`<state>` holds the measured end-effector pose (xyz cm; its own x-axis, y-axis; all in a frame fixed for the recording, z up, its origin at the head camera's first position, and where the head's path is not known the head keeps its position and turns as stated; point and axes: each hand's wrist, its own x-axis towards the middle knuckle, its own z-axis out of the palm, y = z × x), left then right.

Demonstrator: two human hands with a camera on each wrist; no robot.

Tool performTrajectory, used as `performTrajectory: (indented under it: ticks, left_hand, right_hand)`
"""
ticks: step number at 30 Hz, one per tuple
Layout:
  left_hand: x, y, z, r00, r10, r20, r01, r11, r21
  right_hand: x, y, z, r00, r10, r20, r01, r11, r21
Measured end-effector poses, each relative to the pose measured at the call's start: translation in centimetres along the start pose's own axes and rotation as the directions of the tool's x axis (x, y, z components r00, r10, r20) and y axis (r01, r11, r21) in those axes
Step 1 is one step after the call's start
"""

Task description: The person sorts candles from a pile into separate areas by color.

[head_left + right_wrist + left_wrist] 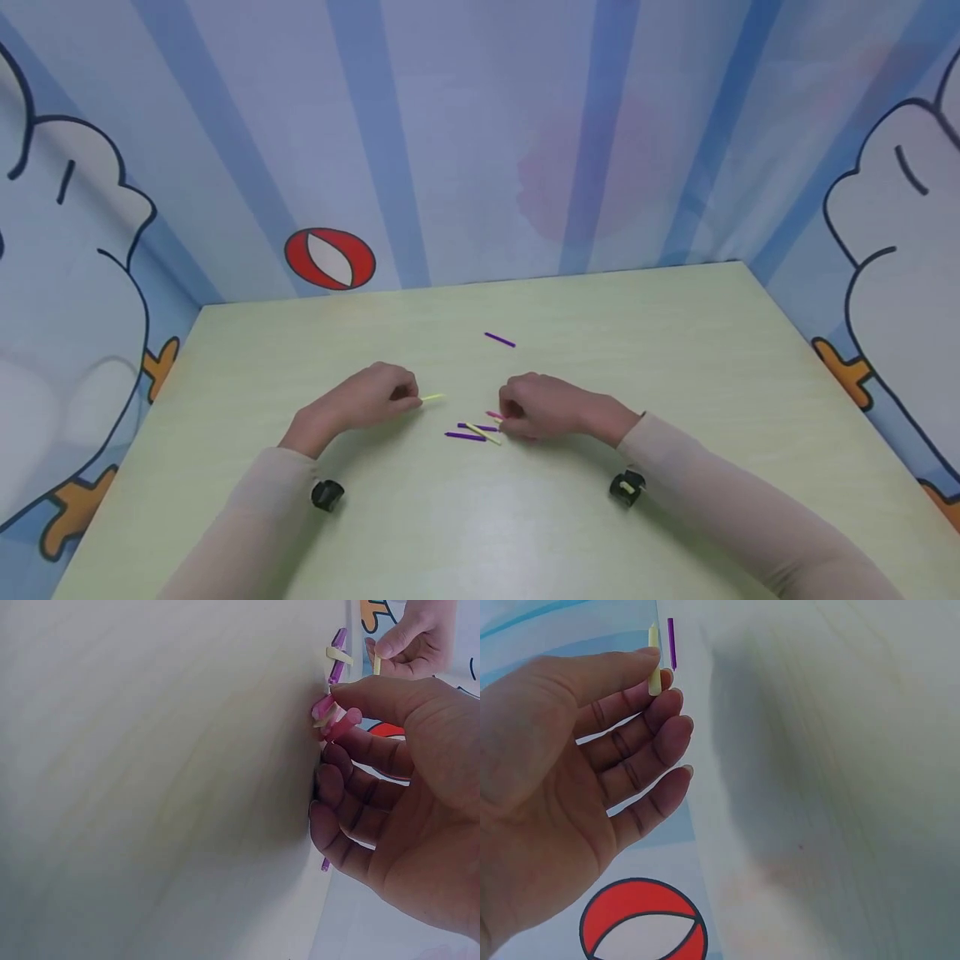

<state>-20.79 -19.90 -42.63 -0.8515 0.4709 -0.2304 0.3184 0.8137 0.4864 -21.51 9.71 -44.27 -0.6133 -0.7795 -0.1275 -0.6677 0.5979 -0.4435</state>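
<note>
Between thumb and forefinger, my left hand [375,395] pinches a slim yellow crayon [655,660], its narrow tip pointing away from the fingers. My right hand [543,407] is low over the table, thumb and forefinger closing around pink crayons [345,724] with a pale yellow one among them. How many of these it grips I cannot tell. Just left of the right fingertips, a yellow crayon [491,439] lies across purple crayons [463,436]. Another purple crayon [500,340] lies alone farther back.
The pale table [600,525] meets a blue striped backdrop [480,150] at its far edge. Cartoon figures and a red-and-white ball [296,258] are printed on it. Each wrist wears a small black device, one of them the right wrist's [627,487].
</note>
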Motion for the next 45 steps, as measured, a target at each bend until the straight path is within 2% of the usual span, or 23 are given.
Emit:
performTrajectory:
  ticks: [12, 19, 25, 34, 39, 45]
  left_hand:
    - [-1.2, -1.8, 0.0, 1.0, -0.009, -0.028, 0.009, 1.0, -0.009]
    - [-1.8, -2.8, -0.3, 0.997, -0.055, -0.047, 0.055, 0.998, -0.006]
    - [-2.1, -3.5, -0.5, 0.997, -0.052, -0.049, 0.052, 0.999, -0.009]
    - [-2.4, -3.8, -0.5, 0.997, -0.048, -0.055, 0.048, 0.999, 0.007]
    - [-2.4, -4.0, -0.5, 0.996, -0.065, -0.053, 0.066, 0.998, 0.018]
    - [-2.3, -3.9, -0.4, 0.997, -0.051, -0.052, 0.053, 0.998, 0.034]
  right_hand:
    - [0.0, 0.1, 0.0, 1.0, -0.004, 0.006, 0.004, 1.0, 0.023]
    - [0.1, 0.0, 0.0, 1.0, 0.012, 0.003, -0.012, 1.0, 0.008]
    - [0.1, -0.2, -0.1, 1.0, 0.023, 0.011, -0.023, 1.0, 0.019]
    - [0.0, -0.3, -0.2, 0.999, 0.034, 0.01, -0.034, 0.999, 0.025]
    - [0.0, -0.2, -0.1, 1.0, 0.024, 0.009, -0.024, 1.0, 0.018]
    - [-0.1, -0.2, -0.1, 1.0, 0.009, 0.006, -0.009, 0.999, 0.03]
